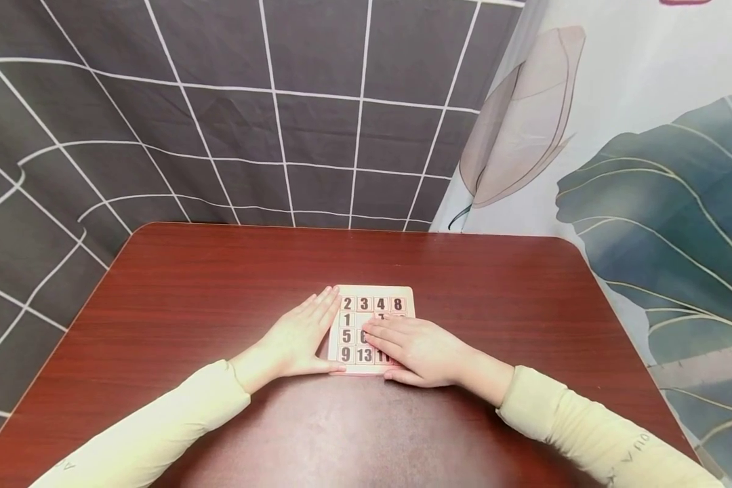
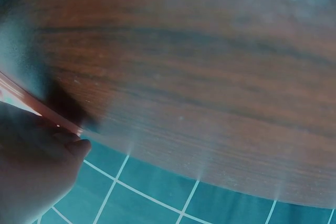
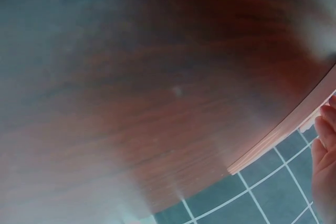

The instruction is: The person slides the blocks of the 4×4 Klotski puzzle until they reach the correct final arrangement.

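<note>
A square wooden number slide puzzle (image 1: pixel 375 290) lies flat on the table, its tiles printed with dark numerals. The top row reads 2, 3, 4, 8, and a bare slot shows to the right of the 1 tile (image 1: pixel 347 320). Along the puzzle's left edge rests my left hand (image 1: pixel 295 335), fingers extended and thumb at the near left corner. My right hand (image 1: pixel 423 349) lies over the right side, its straight fingers touching the tiles around the 6 and hiding several others. The right wrist view catches the puzzle's side edge (image 3: pixel 283 132) beside the fingers.
The reddish-brown wooden table (image 1: pixel 219 271) has rounded far corners. Behind it hangs a dark grey cloth (image 1: pixel 317 129) with a white grid. A white curtain (image 1: pixel 634 81) with large leaf prints hangs at the right.
</note>
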The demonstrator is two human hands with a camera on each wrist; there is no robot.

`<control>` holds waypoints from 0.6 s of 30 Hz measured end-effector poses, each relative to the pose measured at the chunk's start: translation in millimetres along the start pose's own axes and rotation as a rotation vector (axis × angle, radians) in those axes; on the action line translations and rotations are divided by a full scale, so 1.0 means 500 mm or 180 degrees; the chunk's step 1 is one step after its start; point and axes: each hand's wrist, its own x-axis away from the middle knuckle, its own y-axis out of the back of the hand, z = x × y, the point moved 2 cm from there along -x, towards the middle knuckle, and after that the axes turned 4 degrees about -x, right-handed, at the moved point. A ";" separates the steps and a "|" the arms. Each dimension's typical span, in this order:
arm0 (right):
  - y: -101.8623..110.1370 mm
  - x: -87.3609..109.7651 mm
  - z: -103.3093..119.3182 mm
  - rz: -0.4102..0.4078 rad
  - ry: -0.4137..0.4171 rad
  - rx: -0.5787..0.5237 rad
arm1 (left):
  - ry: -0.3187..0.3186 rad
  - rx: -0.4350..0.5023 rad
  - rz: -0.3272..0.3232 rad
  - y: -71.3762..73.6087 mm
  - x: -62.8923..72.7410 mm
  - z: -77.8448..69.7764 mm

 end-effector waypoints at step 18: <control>0.001 -0.015 -0.013 0.0166 -0.0033 -0.0001 | 0.0002 0.0039 0.0026 -0.001 -0.001 0.001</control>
